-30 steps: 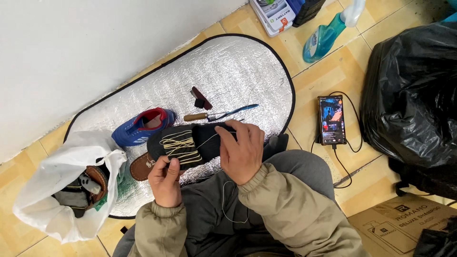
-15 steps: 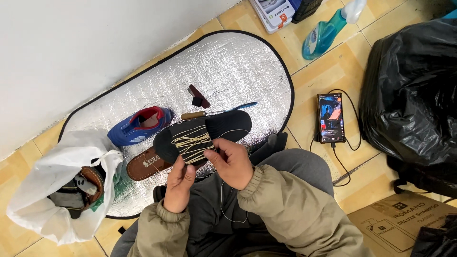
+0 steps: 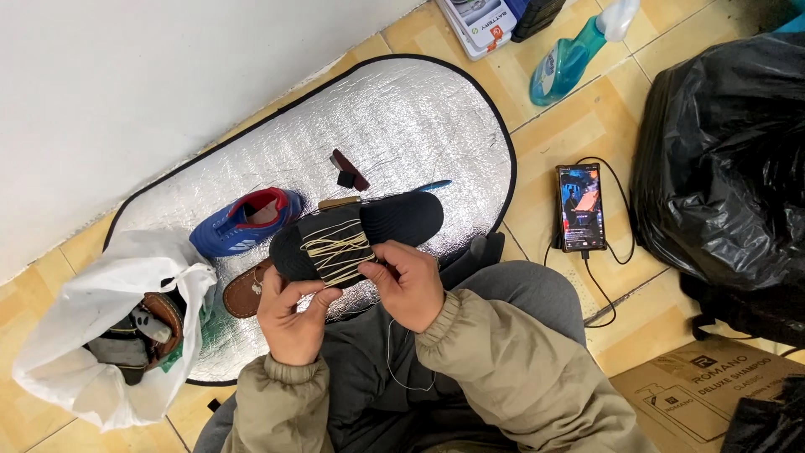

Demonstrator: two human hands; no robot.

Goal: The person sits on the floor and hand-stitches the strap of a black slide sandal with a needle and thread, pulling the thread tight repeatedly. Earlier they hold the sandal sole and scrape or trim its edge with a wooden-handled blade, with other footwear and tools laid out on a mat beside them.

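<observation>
Since a moment ago: my right hand (image 3: 412, 285) has slid off the sandal's (image 3: 356, 236) strap toward its near edge, and the sandal has tilted a little flatter across my lap.

Grip, left hand (image 3: 289, 315): fingers closed on the sandal's heel end from below, thumb up against the sole edge.

Grip, right hand: fingers pinched at the sandal's near edge, just beside the cord (image 3: 337, 249); I cannot tell whether they hold a cord end or only the sole.

Sandal: black, held in the air over my knees, toe pointing right, strap uppermost.

Cord: pale, wound several turns around the strap, strands crossing.

Thread (image 3: 392, 356): thin, light, hanging from under my right hand down over my grey trousers.

Mat (image 3: 402, 117): silver, quilted, oval, black-edged, on the tiled floor (image 3: 545, 159) in front of me.

On the mat, beyond the sandal: blue shoe (image 3: 243, 222) with red lining; brown sole (image 3: 243, 294), partly under my left hand; small dark red tool (image 3: 348, 170); wooden-handled tool (image 3: 340, 202), mostly hidden behind the sandal.

Left of mat: white bag (image 3: 92, 335), open, with footwear inside.

Right of mat: phone (image 3: 580, 207), screen lit, cable attached; black sack (image 3: 721, 168); cardboard box (image 3: 704, 390).
</observation>
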